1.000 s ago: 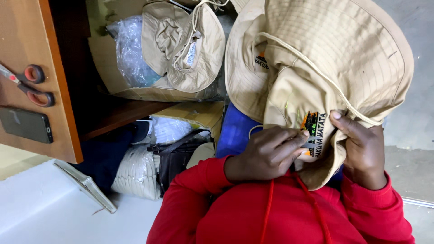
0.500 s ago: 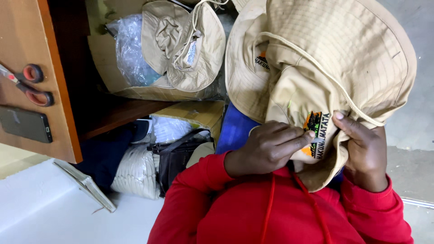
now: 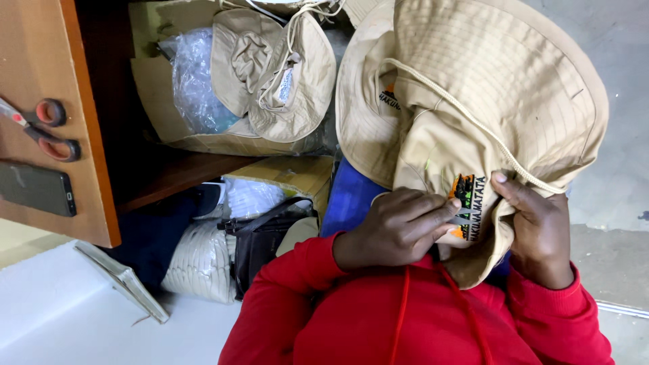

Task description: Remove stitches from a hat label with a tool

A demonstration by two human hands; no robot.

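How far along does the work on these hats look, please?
Done: one beige hat lies on the box. In hand: the right hand grips the big hat by its embroidered patch, and the left hand picks at the patch. Left: cannot tell; no waiting pile shows.

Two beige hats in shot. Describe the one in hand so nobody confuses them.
Start at the red sleeves at the bottom of the view: both hands meet above them, left hand and right hand pinching one hat. It is the large beige one at upper right, with an embroidered patch between the fingers. The other hat lies untouched in the cardboard box.
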